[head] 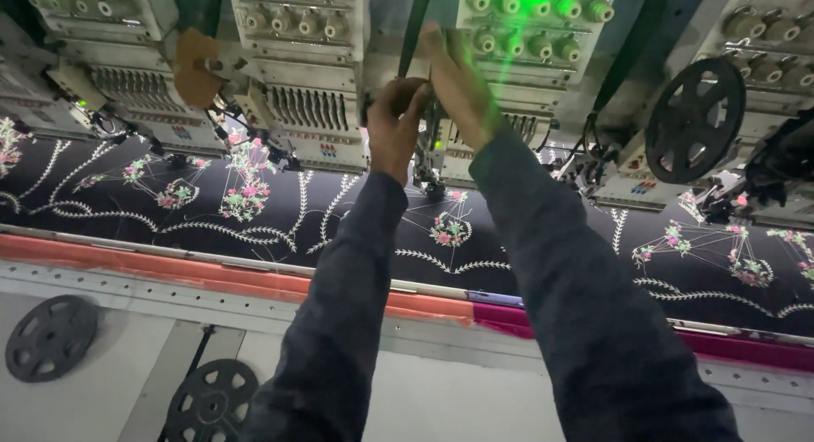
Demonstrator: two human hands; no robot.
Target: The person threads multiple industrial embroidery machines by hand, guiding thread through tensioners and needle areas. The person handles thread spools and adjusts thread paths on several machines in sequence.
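Both arms are covered in long sleeves of dark blue-grey woven cloth with a faint mottled pattern. The left sleeve (339,323) wrinkles in soft folds and ends in a plain cuff at its twelve o'clock end, where the bare left hand (394,124) shows. The right sleeve (585,298) looks broader, its cuff snug under the bare right hand (458,86), which catches a green glow.

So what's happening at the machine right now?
A person in dark sleeves reaches both hands up to one head of a multi-head embroidery machine. The left hand is closed around something small at the head's front; what it is cannot be made out. The right hand is pressed flat against the head, beside a dark strap. Below, black fabric with stitched pink flowers and white vines lies stretched in the frame.
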